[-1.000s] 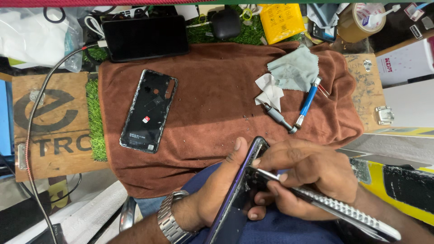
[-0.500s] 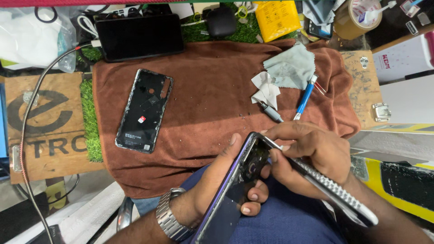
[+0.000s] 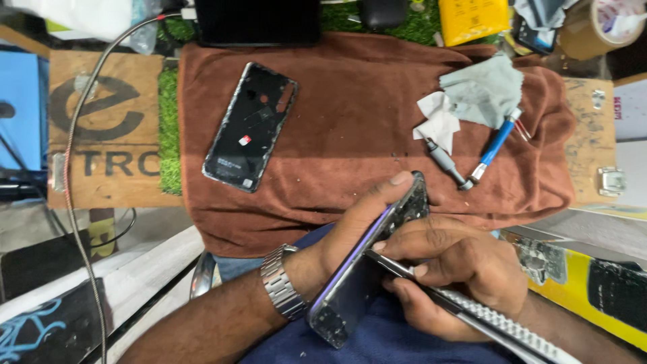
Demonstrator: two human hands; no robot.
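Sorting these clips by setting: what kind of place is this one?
Most likely a phone repair bench. The left hand holds an opened phone while the right hand works on it with tweezers. A detached back cover and a blue screwdriver lie on a brown towel.

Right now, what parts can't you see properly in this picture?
Head view only:
- Tip of the metal tool: hidden between the right hand and the phone.
- Phone's front: turned edge-on, covered by the left hand.
- Tool's far end: cut off by the bottom edge.
- Dark tablet and tape roll: cut off by the top edge.
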